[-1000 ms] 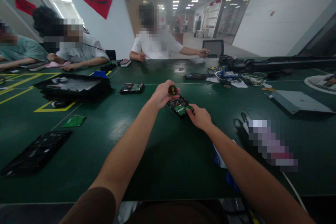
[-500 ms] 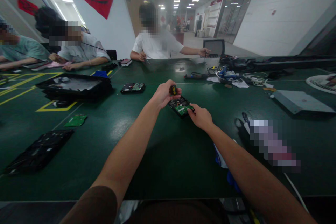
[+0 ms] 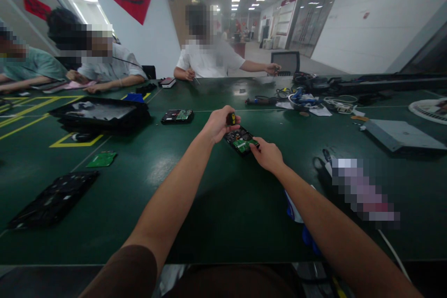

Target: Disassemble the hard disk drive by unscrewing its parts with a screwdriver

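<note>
My left hand (image 3: 221, 124) is closed around the black and yellow handle of a screwdriver (image 3: 231, 119), whose shaft is hidden from me. Just below it lies a hard drive (image 3: 240, 140), tilted, its black casing and green circuit board facing up. My right hand (image 3: 267, 153) grips the near right edge of this drive between thumb and fingers. A second hard drive (image 3: 177, 116) rests flat to the left of my left hand. Farther left sits a loose green circuit board (image 3: 102, 159), with a black plastic frame (image 3: 54, 199) nearer to me.
A black tray (image 3: 101, 114) stands at the left. To the right are a grey metal box (image 3: 403, 135), a bundle of cables (image 3: 302, 98) and a white fan (image 3: 429, 111). A co-worker (image 3: 209, 58) sits opposite, and two more people sit at the far left.
The screwdriver handle has turned slightly within my left hand. My right hand keeps its grip on the hard drive, and the view has shifted a little.
</note>
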A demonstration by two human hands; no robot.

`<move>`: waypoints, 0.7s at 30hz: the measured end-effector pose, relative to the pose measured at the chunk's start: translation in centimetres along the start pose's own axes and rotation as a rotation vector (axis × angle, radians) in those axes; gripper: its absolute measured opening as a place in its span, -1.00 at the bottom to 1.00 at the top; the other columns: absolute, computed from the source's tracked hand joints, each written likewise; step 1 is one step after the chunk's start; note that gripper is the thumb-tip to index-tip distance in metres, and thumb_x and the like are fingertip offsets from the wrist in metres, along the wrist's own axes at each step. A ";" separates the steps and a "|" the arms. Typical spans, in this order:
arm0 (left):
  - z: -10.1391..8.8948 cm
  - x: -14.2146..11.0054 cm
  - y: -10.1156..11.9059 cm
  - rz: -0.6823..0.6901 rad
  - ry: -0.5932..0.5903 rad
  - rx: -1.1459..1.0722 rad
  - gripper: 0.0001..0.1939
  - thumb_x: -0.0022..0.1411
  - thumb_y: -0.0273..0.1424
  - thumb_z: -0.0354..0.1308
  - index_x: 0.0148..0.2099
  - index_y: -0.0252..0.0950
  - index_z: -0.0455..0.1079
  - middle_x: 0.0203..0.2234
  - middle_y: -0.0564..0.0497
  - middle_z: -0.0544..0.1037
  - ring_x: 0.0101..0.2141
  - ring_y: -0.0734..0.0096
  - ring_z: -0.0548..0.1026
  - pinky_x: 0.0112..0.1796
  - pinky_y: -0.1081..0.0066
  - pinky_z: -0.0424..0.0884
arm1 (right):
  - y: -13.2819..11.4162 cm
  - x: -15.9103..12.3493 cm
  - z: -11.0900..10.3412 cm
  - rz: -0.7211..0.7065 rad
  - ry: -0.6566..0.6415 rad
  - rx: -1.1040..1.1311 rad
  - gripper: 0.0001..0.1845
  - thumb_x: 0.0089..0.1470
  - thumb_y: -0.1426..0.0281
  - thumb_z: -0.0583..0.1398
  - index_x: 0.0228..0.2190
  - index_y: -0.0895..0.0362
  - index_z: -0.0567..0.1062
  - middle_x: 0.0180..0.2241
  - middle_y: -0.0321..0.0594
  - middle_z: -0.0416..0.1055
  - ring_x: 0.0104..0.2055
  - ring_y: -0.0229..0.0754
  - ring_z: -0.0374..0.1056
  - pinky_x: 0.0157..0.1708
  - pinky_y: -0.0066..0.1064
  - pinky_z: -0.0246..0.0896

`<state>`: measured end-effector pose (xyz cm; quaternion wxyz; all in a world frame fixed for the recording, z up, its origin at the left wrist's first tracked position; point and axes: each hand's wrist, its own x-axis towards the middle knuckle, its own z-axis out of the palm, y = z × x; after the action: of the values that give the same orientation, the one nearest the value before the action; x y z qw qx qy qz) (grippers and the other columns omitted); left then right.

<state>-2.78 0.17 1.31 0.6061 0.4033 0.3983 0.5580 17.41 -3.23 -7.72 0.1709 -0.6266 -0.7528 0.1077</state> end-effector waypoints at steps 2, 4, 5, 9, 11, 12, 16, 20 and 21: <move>0.0 0.2 -0.1 0.018 0.005 -0.021 -0.85 0.10 -0.36 0.21 -0.30 -0.33 0.38 -0.42 -0.11 0.54 -0.39 0.34 0.52 -0.32 0.31 0.52 | 0.0 0.0 0.0 0.003 -0.003 -0.004 -0.44 0.34 0.02 -0.02 0.24 -0.03 0.30 -0.14 -0.14 0.56 -0.20 -0.05 0.48 -0.30 -0.32 0.29; -0.2 0.3 -0.2 0.051 0.009 0.007 -0.86 0.08 -0.37 0.22 -0.33 -0.35 0.40 -0.43 -0.09 0.51 -0.40 0.37 0.50 -0.35 0.35 0.51 | 0.1 0.0 0.1 0.002 0.001 -0.009 -0.44 0.34 0.01 -0.03 0.23 -0.03 0.30 -0.13 -0.13 0.56 -0.20 -0.05 0.48 -0.29 -0.31 0.30; -0.2 0.4 -0.2 0.067 0.014 0.034 -0.85 0.07 -0.36 0.22 -0.34 -0.36 0.42 -0.44 -0.08 0.50 -0.41 0.39 0.48 -0.39 0.39 0.49 | 0.1 0.1 0.1 0.002 0.001 -0.009 -0.44 0.34 0.01 -0.03 0.23 -0.04 0.30 -0.13 -0.13 0.56 -0.21 -0.05 0.48 -0.29 -0.30 0.30; -0.2 0.1 0.0 0.086 -0.004 0.108 -0.83 0.07 -0.34 0.22 -0.34 -0.37 0.46 -0.44 -0.08 0.50 -0.41 0.41 0.47 -0.44 0.45 0.44 | 0.2 0.1 0.4 0.001 0.009 -0.017 -0.43 0.34 0.01 -0.03 0.23 -0.03 0.31 -0.14 -0.13 0.56 -0.19 -0.04 0.48 -0.28 -0.30 0.31; 0.0 -0.1 0.0 0.061 -0.036 0.105 -0.83 0.08 -0.35 0.23 -0.31 -0.36 0.44 -0.41 -0.11 0.53 -0.39 0.38 0.50 -0.41 0.42 0.46 | 0.3 0.2 0.5 -0.006 0.017 -0.029 -0.43 0.34 0.01 -0.03 0.23 -0.02 0.31 -0.13 -0.12 0.56 -0.17 -0.03 0.48 -0.26 -0.29 0.31; 0.1 -0.2 0.0 0.047 -0.047 0.095 -0.83 0.08 -0.35 0.23 -0.30 -0.36 0.43 -0.39 -0.13 0.55 -0.38 0.35 0.52 -0.39 0.39 0.47 | 0.4 0.2 0.5 -0.009 0.017 -0.032 -0.43 0.34 0.01 -0.03 0.24 -0.02 0.30 -0.12 -0.12 0.56 -0.17 -0.02 0.48 -0.25 -0.29 0.31; 0.1 0.1 -0.4 0.050 -0.042 0.035 -0.81 0.07 -0.34 0.23 -0.29 -0.35 0.40 -0.36 -0.14 0.57 -0.33 0.29 0.54 -0.37 0.36 0.49 | 0.4 0.3 0.5 -0.010 0.000 -0.028 -0.43 0.34 0.00 -0.04 0.24 -0.04 0.29 -0.11 -0.12 0.55 -0.18 -0.03 0.48 -0.25 -0.28 0.30; -0.3 0.6 -0.5 0.142 0.055 0.110 -0.82 0.05 -0.33 0.22 -0.34 -0.37 0.47 -0.38 -0.09 0.51 -0.39 0.39 0.46 -0.49 0.48 0.39 | 0.3 0.3 0.4 0.006 -0.012 -0.011 -0.43 0.35 0.00 -0.05 0.24 -0.04 0.28 -0.12 -0.14 0.56 -0.20 -0.04 0.48 -0.26 -0.29 0.30; -0.4 0.6 -0.4 0.156 0.079 0.134 -0.81 0.05 -0.32 0.21 -0.35 -0.37 0.49 -0.39 -0.08 0.50 -0.40 0.42 0.44 -0.51 0.50 0.36 | 0.3 0.3 0.4 0.011 -0.015 -0.006 -0.43 0.35 0.00 -0.04 0.24 -0.04 0.28 -0.13 -0.14 0.56 -0.20 -0.05 0.48 -0.27 -0.30 0.30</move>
<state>-2.94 0.74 0.78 0.5164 0.4506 0.4257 0.5908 17.48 -2.90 -8.16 0.1627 -0.6302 -0.7510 0.1112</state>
